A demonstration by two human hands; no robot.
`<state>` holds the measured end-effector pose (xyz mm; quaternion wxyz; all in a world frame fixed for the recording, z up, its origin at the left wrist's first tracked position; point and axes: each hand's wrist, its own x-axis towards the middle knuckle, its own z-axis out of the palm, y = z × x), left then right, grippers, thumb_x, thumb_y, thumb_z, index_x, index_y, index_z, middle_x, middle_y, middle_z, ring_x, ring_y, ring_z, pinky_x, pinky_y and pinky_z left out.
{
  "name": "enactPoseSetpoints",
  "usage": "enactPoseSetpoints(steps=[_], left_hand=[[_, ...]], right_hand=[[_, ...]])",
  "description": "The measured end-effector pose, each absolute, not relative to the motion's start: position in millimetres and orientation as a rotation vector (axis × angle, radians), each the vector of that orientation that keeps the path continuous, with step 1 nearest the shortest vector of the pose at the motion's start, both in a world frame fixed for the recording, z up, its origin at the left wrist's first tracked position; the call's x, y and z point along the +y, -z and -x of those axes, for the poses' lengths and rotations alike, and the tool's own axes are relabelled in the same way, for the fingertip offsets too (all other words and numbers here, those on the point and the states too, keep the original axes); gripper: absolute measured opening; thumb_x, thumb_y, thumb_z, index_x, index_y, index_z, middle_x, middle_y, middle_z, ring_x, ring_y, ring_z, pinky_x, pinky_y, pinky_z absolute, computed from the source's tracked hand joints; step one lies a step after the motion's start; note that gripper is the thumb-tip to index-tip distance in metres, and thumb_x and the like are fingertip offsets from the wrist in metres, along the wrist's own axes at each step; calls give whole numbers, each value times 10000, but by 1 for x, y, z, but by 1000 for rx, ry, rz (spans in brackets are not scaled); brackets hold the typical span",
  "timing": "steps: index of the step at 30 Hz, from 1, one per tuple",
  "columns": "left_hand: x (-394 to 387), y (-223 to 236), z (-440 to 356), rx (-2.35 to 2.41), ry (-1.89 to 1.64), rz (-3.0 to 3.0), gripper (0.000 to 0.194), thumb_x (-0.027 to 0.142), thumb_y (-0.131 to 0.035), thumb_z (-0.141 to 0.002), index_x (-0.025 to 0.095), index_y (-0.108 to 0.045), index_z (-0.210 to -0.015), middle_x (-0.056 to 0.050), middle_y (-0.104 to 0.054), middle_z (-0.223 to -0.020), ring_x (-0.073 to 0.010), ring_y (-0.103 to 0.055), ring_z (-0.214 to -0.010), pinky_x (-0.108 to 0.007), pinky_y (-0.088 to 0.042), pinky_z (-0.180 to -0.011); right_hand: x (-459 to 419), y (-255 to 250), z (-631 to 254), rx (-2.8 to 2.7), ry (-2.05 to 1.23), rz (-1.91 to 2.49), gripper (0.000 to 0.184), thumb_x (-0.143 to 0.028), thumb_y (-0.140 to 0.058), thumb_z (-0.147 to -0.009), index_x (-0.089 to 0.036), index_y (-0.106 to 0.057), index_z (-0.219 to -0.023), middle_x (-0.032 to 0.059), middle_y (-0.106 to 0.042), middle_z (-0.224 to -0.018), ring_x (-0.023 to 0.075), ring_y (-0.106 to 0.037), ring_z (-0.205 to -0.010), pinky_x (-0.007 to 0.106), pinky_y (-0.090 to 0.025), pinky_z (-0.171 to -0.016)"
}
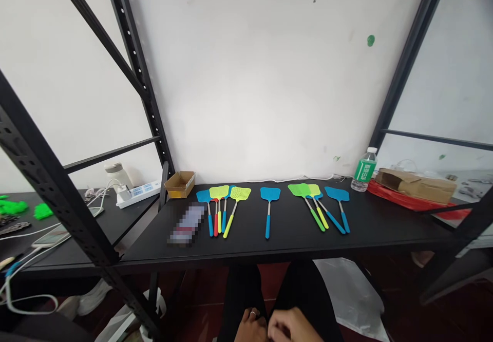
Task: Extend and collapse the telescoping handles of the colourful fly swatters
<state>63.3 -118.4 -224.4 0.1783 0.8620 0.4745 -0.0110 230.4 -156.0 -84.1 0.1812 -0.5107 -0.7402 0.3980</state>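
Note:
My left hand [252,326], with a ring on one finger, rests in my lap with its fingers curled. Beside it lies my right hand [292,325], also curled. Nothing shows in either hand, and both are below the table edge, apart from the fly swatters. A single blue fly swatter [270,194] lies in the middle of the black table [246,247], handle toward me. To its left is an overlapping group with blue, red and yellow handles, a yellow fly swatter [241,194] at its right side. A green fly swatter [301,190] overlaps others on the right, near another blue fly swatter [337,194].
A small open cardboard box [179,185] stands at the back left, behind a blurred flat object [187,225]. A water bottle [364,171] stands at the back right. Black metal posts [57,172] frame both sides. A power strip [139,194] lies on the left-hand table.

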Motion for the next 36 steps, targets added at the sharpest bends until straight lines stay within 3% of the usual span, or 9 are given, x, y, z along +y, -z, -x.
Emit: enactPoseSetpoints(steps=[7,10,13,17,21,24,27,33,36], left_hand=[[-115,234,-62,1280,41,-2405,254,253,-540,-909,276,-788,-955,-78,-737,-1064,-308,-496,-1190,-476,-335,-1021],[-112,243,-63,1303,46,-2416,279,228,-529,-903,291,-791,-976,-81,-739,-1055,-311,-501,-1174,-481,-348,-1008],[-109,253,-65,1345,57,-2414,327,185,-506,-905,309,-793,-1000,-79,-740,-1064,-312,-495,-1190,-493,-343,-1024],[-107,258,-67,1339,47,-2364,327,190,-507,-917,314,-792,-1019,-73,-746,-1070,-308,-508,-1186,-487,-345,-1032],[-109,256,-68,1348,9,-2376,293,206,-539,-913,303,-797,-1013,-81,-749,-1075,-310,-519,-1180,-478,-352,-1017],[-112,252,-68,1332,-37,-2418,276,214,-558,-905,308,-802,-991,-83,-756,-1039,-307,-537,-1157,-468,-362,-996],[-113,251,-70,1337,-57,-2441,272,209,-567,-893,303,-804,-986,-96,-757,-1027,-308,-556,-1124,-466,-383,-965],[-116,239,-72,1328,-147,-2370,246,222,-572,-873,278,-807,-925,-108,-758,-1011,-324,-559,-1120,-487,-379,-971],[-123,213,-69,1318,-200,-2304,200,254,-593,-841,235,-793,-842,-118,-756,-972,-332,-570,-1101,-480,-367,-973]], right_hand=[[-58,-23,-242,-1921,-596,1425,323,-359,-420,-963,-185,-677,-877,24,-660,-706,173,-605,-674,253,-376,-637],[0,-29,-243,-1838,-454,1735,278,-369,-478,-944,-180,-667,-1019,64,-705,-819,215,-652,-807,270,-397,-701],[43,-29,-240,-1755,-390,1936,400,-464,-475,-948,-151,-638,-1135,145,-706,-992,282,-659,-953,311,-430,-736],[77,-32,-231,-1768,-345,2053,501,-576,-437,-941,-144,-690,-935,184,-693,-987,318,-671,-951,363,-460,-755],[95,-36,-222,-1734,-349,2139,329,-446,-573,-884,-141,-691,-923,197,-690,-1045,350,-658,-997,379,-466,-756],[94,-39,-220,-1768,-391,2098,207,-324,-577,-857,-155,-672,-784,173,-700,-928,339,-670,-923,361,-451,-708],[70,-38,-223,-1816,-450,1978,281,-311,-525,-872,-184,-604,-634,99,-661,-729,265,-662,-774,311,-415,-647],[-40,-11,-251,-1429,-1035,1184,376,-534,-505,-921,-200,-579,-765,-51,-404,-518,127,-379,-469,273,-327,-534],[-101,25,-266,-1310,-1175,1099,366,-541,-528,-930,-200,-576,-804,-59,-381,-493,126,-377,-471,279,-335,-542]])
